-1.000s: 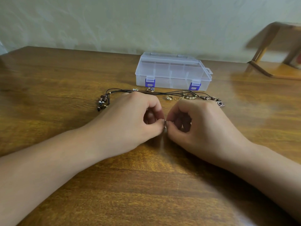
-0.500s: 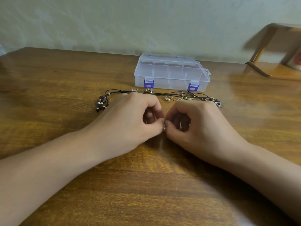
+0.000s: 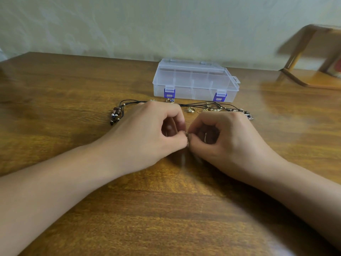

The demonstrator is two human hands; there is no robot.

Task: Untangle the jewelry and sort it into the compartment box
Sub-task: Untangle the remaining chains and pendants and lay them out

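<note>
Right now a small metal piece [image 3: 187, 135] sits between the two hands, where their fingertips meet just above the table [image 3: 73, 89]. It is too small to tell what it is; it may be a clasp or a ring. The left hand [image 3: 147, 133] pinches it from one side with thumb and forefinger, the other fingers curled in. The right hand [image 3: 227, 139] pinches it from the other side in the same way, and something thin and shiny shows inside its curled fingers, but I cannot tell what it is.

Behind the hands lies the rest of the jewelry. A tangle of black cords [image 3: 203, 104] runs across the table from left to right, with a cluster of brown beads [image 3: 116, 113] at its left end and a dark pendant [image 3: 249, 116] at its right end. Small gold pieces [image 3: 191, 109] lie among the cords, close to the right hand.

Further back stands the clear compartment box [image 3: 195, 84]. Its lid looks closed and both blue latches [image 3: 169, 93] look fastened.

I judge the step to be untangling, or opening one small piece, and sorting seems not yet begun. The next move calls for a fine, gentle pull at the fingertips. After that, the box must be unlatched before anything goes in.
</note>
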